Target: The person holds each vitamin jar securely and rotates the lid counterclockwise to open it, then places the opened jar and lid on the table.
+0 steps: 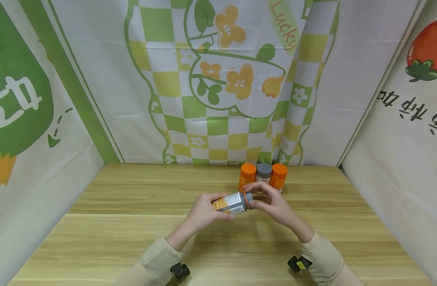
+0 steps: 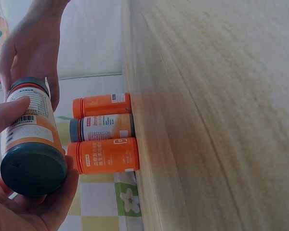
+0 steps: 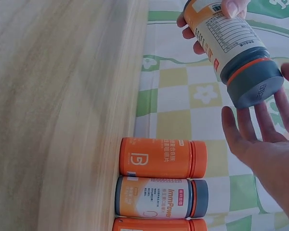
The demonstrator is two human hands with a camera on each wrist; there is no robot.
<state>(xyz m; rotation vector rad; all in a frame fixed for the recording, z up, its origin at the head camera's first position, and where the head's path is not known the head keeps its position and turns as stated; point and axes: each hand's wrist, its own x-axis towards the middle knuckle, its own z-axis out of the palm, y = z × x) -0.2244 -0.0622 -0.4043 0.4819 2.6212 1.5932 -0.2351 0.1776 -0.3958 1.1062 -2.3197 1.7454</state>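
A pill bottle [image 1: 234, 203] with a white and orange label and a dark grey cap [image 3: 256, 83] is held tilted above the wooden table. My left hand [image 1: 202, 211] grips its body near the base, thumb over the label and fingers underneath. At the other end my right hand [image 1: 273, 203] has its thumb and fingertips around the cap, with the other fingers spread loosely below it in the right wrist view. An orange band [image 3: 249, 69] shows under the cap. In the left wrist view the dark base [image 2: 33, 168] faces the camera.
Behind the hands, three bottles stand side by side on the table [image 1: 139, 222]: an orange one [image 1: 247, 173], a grey-capped one [image 1: 264, 171] and another orange one [image 1: 279, 173]. A patterned curtain [image 1: 218, 127] hangs at the table's back edge, with printed cloth walls on both sides.
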